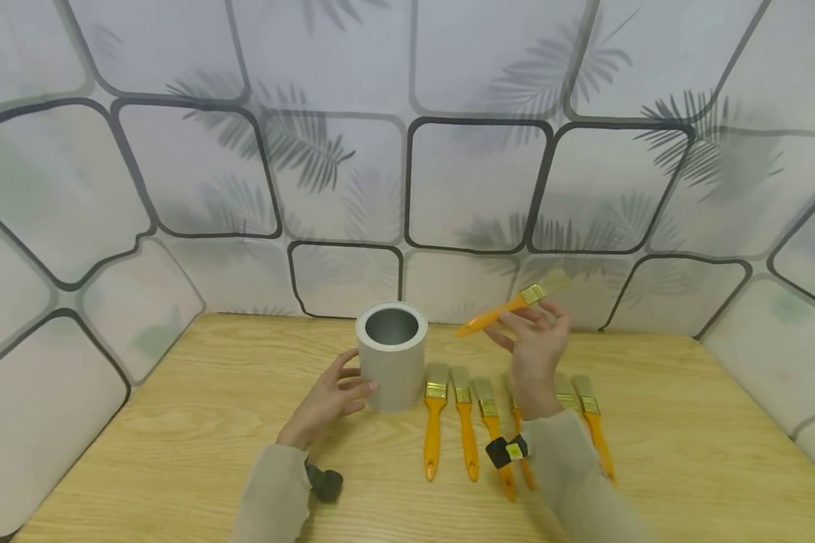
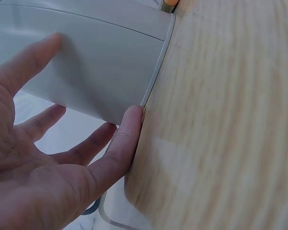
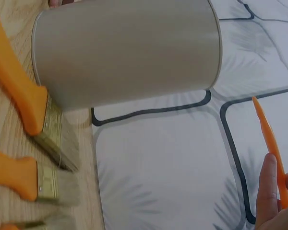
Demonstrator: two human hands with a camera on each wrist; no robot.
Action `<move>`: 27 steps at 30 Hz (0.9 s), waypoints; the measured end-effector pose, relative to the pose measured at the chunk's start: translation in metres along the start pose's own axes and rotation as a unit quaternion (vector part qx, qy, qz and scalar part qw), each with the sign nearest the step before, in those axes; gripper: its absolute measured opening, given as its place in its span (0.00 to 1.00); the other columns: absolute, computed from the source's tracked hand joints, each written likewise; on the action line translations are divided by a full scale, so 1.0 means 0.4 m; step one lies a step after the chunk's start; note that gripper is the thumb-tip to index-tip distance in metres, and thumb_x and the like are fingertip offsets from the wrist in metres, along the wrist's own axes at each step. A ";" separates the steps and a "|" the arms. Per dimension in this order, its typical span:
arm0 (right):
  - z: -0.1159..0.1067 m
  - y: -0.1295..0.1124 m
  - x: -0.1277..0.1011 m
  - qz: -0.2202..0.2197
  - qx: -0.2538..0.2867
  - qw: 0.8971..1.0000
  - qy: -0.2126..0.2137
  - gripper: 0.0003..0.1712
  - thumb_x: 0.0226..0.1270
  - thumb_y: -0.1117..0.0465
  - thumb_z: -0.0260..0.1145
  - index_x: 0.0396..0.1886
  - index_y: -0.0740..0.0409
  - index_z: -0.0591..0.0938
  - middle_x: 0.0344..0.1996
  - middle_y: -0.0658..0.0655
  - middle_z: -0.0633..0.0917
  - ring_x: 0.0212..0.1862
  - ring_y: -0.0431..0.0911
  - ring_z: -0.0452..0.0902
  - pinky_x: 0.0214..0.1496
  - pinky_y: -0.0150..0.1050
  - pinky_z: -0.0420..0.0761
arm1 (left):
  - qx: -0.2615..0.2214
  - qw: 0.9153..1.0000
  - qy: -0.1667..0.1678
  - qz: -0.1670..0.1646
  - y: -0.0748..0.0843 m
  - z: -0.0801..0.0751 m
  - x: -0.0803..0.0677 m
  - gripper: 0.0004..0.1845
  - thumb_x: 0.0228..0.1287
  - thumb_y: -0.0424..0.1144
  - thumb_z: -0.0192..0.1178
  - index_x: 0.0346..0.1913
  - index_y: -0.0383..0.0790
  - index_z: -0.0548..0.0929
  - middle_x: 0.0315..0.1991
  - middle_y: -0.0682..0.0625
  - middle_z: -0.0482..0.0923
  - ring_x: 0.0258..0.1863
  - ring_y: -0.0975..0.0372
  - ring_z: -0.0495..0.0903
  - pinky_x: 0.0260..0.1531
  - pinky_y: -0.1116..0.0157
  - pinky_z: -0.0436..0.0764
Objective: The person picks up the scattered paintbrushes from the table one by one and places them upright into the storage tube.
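A light grey cylindrical container (image 1: 392, 377) stands upright on the table, its round mouth facing up. My left hand (image 1: 329, 398) is at its left side, fingers spread. In the left wrist view the thumb (image 2: 45, 50) lies against the container's wall and other fingertips are at its edge and base. To the right, my right hand (image 1: 538, 348) is raised above the table and pinches a paintbrush (image 1: 492, 317) near its metal band. That brush is tilted, its orange handle pointing down-left and its pale bristles up-right.
Several more orange-handled paintbrushes (image 1: 433, 422) lie in a row right of the container, bristles toward the back; the right arm covers some. A patterned cloth wall (image 1: 475, 185) rises behind the wooden table (image 1: 197, 422) and along both sides.
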State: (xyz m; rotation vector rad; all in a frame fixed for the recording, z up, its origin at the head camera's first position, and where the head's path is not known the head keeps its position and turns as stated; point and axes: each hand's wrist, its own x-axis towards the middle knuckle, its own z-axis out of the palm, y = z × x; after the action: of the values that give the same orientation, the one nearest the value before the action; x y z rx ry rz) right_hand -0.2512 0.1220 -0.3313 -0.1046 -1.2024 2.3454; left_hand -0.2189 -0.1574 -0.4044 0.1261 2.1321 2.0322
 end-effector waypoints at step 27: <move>0.127 0.096 -0.057 -0.064 -0.013 0.996 -0.068 0.32 0.58 0.88 0.64 0.54 0.60 0.65 0.37 0.59 0.76 0.28 0.44 0.80 0.32 0.42 0.88 | 0.003 1.000 0.006 -0.005 -0.002 0.000 0.006 0.42 0.69 0.37 0.67 0.80 0.41 0.55 0.72 0.30 0.59 0.69 0.39 0.66 0.59 0.50 0.78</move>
State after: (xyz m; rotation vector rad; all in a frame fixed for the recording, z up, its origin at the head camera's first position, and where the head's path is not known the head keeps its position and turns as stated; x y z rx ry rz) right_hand -0.2609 0.0552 -0.3339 0.1226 -1.2648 2.2554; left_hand -0.2214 -0.1570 -0.4055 0.1042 2.1417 2.0257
